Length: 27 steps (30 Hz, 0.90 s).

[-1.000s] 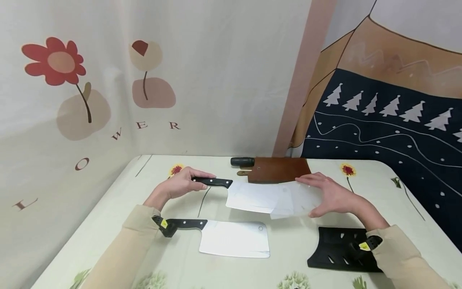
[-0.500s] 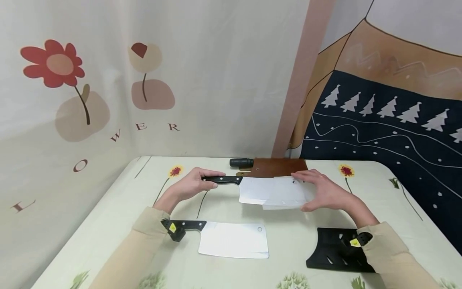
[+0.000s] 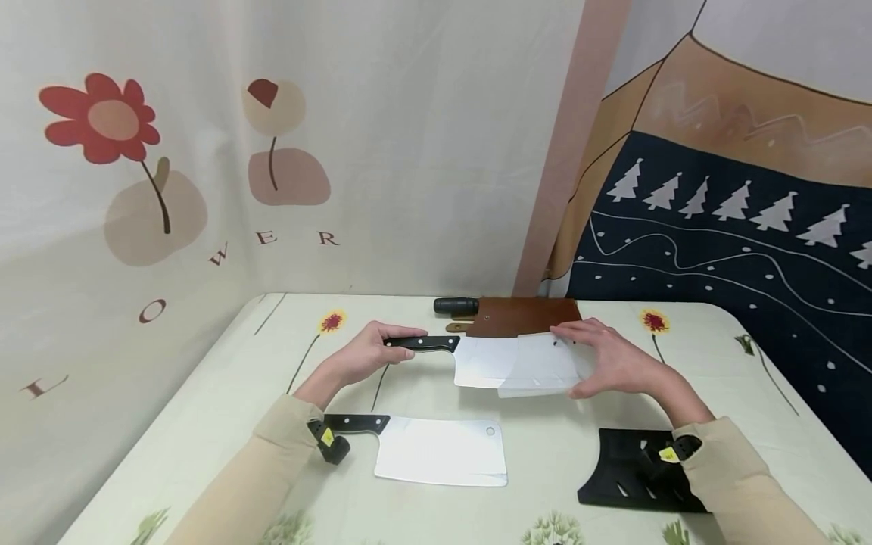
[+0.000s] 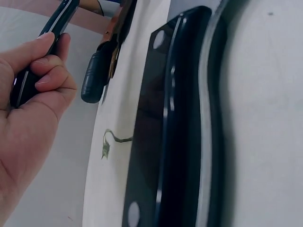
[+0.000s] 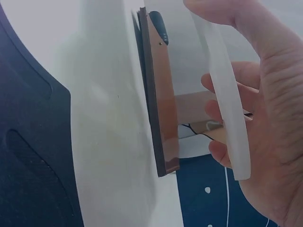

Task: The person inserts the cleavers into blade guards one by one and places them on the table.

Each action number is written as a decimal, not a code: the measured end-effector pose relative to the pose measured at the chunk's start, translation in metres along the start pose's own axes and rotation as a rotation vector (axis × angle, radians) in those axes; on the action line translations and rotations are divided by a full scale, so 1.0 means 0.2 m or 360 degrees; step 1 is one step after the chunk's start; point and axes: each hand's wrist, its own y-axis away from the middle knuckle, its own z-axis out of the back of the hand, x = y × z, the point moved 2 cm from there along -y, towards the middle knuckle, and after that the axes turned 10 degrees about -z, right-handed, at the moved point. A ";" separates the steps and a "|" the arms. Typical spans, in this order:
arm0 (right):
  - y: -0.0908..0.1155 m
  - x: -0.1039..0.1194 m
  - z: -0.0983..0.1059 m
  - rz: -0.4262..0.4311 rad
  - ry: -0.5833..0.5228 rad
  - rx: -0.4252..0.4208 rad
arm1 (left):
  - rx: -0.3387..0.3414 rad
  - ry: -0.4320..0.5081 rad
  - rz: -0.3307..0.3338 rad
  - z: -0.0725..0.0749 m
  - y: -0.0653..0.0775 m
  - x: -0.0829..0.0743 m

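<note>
Above the table, my left hand [image 3: 364, 356] grips the black riveted handle [image 3: 424, 344] of a cleaver, its bare blade [image 3: 482, 362] pointing right. A translucent white blade cover [image 3: 541, 367] overlaps the far part of that blade. My right hand [image 3: 616, 365] holds the cover's right end, thumb below and fingers above. In the right wrist view, the cover [image 5: 229, 106] lies between thumb and curled fingers; the blade inside is hidden. A second cleaver [image 3: 443, 452] lies nearer on the table, below my left hand; its handle [image 4: 165, 123] looms large in the left wrist view.
Behind the held cleaver lies a brown leather sheath [image 3: 527, 314] with a black-handled knife [image 3: 456, 306]. A black slotted blade cover [image 3: 620, 473] lies front right, partly under my right forearm. The table [image 3: 204, 424] has a flowered cloth; printed curtains [image 3: 422, 151] hang behind.
My left hand has moved right with the cleaver and my right hand slightly left with the cover. Less bare blade shows than a second ago. The other knives have stayed put.
</note>
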 end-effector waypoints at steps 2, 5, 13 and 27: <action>0.00 -0.01 0.00 -0.0008 -0.0004 0.0010 | -0.0005 -0.0010 0.0002 0.00 0.00 0.01; -0.01 -0.01 0.00 -0.0011 -0.0001 0.0016 | -0.0010 -0.0019 0.0010 -0.01 0.00 0.01; -0.05 0.01 -0.02 0.0029 -0.0020 -0.0016 | -0.0043 -0.0025 0.0009 -0.08 -0.04 -0.05; -0.07 0.04 -0.02 0.0018 -0.0024 -0.0007 | -0.0106 0.0031 0.0024 -0.13 -0.06 -0.07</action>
